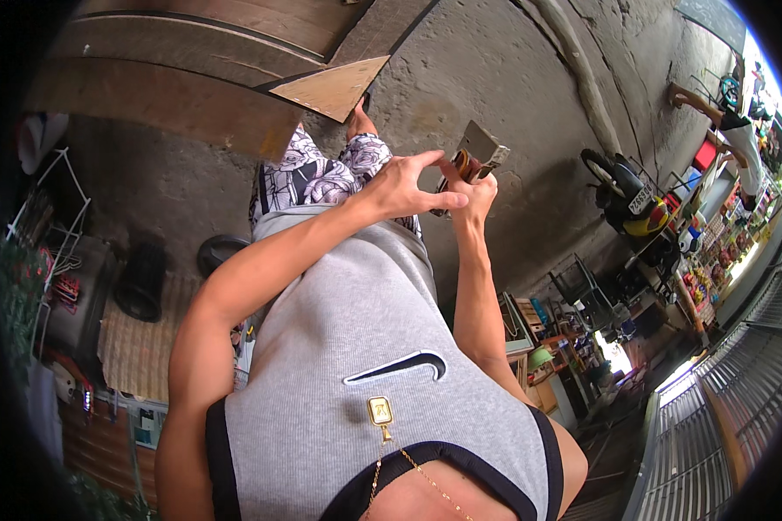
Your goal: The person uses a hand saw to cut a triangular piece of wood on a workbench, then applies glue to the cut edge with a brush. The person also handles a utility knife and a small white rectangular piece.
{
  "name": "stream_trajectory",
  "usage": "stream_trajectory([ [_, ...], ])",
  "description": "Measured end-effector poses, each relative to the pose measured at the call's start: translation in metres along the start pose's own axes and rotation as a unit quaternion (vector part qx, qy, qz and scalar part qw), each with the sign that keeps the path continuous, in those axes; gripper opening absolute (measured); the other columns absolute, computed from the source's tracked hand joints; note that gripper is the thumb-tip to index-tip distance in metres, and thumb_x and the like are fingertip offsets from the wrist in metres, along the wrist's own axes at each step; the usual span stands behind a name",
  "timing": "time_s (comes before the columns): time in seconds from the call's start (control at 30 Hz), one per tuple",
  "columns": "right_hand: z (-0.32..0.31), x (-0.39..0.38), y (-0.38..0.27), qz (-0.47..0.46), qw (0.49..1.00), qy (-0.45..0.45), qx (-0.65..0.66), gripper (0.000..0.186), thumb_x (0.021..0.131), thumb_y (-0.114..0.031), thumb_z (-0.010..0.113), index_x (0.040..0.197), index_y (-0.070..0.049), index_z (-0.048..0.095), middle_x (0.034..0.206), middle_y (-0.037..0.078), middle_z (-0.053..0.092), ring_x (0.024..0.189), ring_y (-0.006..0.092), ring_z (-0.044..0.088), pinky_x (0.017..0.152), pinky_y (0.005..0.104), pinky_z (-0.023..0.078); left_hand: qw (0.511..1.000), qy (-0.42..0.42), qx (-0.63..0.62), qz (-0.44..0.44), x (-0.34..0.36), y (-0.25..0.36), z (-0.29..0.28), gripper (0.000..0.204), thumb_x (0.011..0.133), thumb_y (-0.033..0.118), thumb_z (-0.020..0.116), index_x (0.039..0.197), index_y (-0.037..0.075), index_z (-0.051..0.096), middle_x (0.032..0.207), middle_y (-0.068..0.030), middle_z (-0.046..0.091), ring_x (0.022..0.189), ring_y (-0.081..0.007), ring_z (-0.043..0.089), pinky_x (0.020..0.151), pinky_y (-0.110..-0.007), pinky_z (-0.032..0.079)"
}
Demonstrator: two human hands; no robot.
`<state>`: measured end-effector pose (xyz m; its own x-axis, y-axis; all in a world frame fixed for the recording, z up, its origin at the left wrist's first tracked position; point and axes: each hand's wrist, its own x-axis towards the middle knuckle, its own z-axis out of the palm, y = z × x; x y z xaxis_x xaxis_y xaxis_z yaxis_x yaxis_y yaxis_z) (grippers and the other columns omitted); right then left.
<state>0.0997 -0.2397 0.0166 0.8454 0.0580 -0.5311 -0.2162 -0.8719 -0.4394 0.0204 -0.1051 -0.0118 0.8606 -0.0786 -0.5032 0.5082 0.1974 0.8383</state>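
In front of my waist, my right hand (474, 196) is closed around the handle of what looks like a putty knife (480, 146). Its broad, dull metal blade sticks up past my fingers, with pale residue along one edge. Beside it on the left, my left hand (398, 186) has its thumb and index finger spread in a wide curve. The index fingertip comes close to the tool and the thumb reaches to my right hand; whether they touch is hard to tell. The other left fingers are partly hidden.
A large brown wooden panel (191, 108) with a pale triangular corner piece (334, 87) lies ahead on the left. A motorcycle (630, 195) stands to the right, and another person (738, 139) is beyond it. A dark bucket (139, 282) is on the left. Grey concrete floor (513, 78) spreads ahead.
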Motion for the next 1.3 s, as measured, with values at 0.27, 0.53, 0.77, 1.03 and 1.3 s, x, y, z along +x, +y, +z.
stream_trajectory([
  [0.27,0.012,-0.014,0.02,-0.108,0.961,-0.063,0.245,0.042,0.074,-0.01,0.082,0.11,0.001,0.063,0.09,0.004,0.066,0.08,0.0112,0.062,0.069,0.0269,0.051,0.999,0.041,0.022,0.011,0.001,-0.012,0.01,0.122,0.056,0.069,0.081,0.137,-0.012,0.04,0.134,-0.0327,0.049,0.126,-0.0415,0.051,0.106,-0.042,0.042],
  [0.53,0.002,-0.014,0.021,-0.042,0.808,-0.348,0.474,0.061,0.065,-0.01,0.087,0.116,0.003,0.057,0.096,0.013,0.067,0.097,0.0296,0.067,0.085,0.0459,0.057,0.934,0.216,0.172,0.227,-0.044,0.026,-0.008,0.097,0.055,0.047,0.091,0.132,0.0,0.054,0.109,-0.0127,0.051,0.098,-0.0284,0.058,0.085,-0.04,0.05],
  [0.77,-0.008,-0.003,0.019,-0.047,0.757,-0.417,0.5,0.044,0.071,-0.012,0.082,0.105,-0.001,0.057,0.096,0.016,0.067,0.093,0.0334,0.068,0.086,0.0493,0.056,0.926,0.231,0.18,0.24,-0.053,0.035,-0.008,0.099,0.056,0.048,0.09,0.134,-0.001,0.053,0.113,-0.0135,0.051,0.099,-0.0279,0.058,0.088,-0.039,0.049],
  [1.03,0.021,-0.018,-0.062,-0.208,0.947,-0.245,-0.013,0.03,0.068,-0.001,0.067,0.098,-0.001,0.061,0.083,0.017,0.066,0.076,0.0316,0.067,0.071,0.0369,0.053,0.981,0.11,-0.158,-0.015,-0.039,0.003,-0.032,0.074,0.068,0.051,0.085,0.115,0.001,0.056,0.101,-0.0067,0.062,0.094,-0.0171,0.06,0.083,-0.029,0.048],
  [1.3,0.048,-0.015,-0.082,-0.195,0.947,-0.253,-0.005,0.059,0.071,-0.001,0.057,0.13,-0.003,0.055,0.086,0.023,0.067,0.083,0.0411,0.067,0.075,0.0432,0.053,0.962,0.185,-0.196,-0.045,-0.029,-0.043,-0.039,0.049,0.076,0.032,0.08,0.107,-0.001,0.062,0.096,-0.0049,0.065,0.089,-0.0118,0.061,0.083,-0.026,0.049],
])
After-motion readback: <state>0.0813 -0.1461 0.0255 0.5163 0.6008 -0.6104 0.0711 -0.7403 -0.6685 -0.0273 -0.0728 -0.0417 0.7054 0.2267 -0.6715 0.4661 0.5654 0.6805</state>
